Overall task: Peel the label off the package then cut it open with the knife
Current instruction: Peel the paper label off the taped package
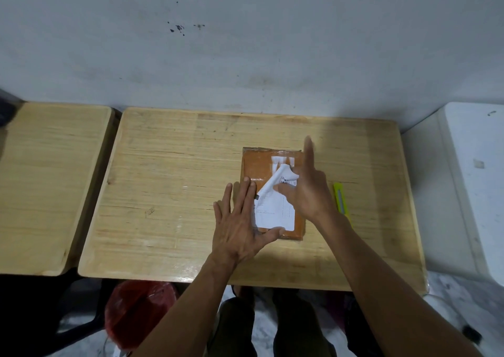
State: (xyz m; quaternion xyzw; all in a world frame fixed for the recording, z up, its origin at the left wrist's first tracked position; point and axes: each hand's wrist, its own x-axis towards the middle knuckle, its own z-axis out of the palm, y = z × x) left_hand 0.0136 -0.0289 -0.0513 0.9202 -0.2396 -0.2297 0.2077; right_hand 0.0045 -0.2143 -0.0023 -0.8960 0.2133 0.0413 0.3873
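An orange-brown package [256,163] lies flat on the wooden table [169,193], right of centre. Its white label [272,212] is peeled up at the top and curls back toward me, with white scraps left on the wrapping above it. My left hand [237,220] presses flat with straight fingers on the package's left edge, thumb along its near edge. My right hand [308,190] pinches the lifted part of the label, its index finger pointing straight away from me. A yellow utility knife [339,195] lies on the table just right of the package, partly hidden behind my right wrist.
A second wooden table [46,187] stands to the left across a narrow gap. A white appliance or cabinet [474,182] stands at the right. A grey wall runs behind. A red plastic bag [139,310] sits on the floor under the table's near edge.
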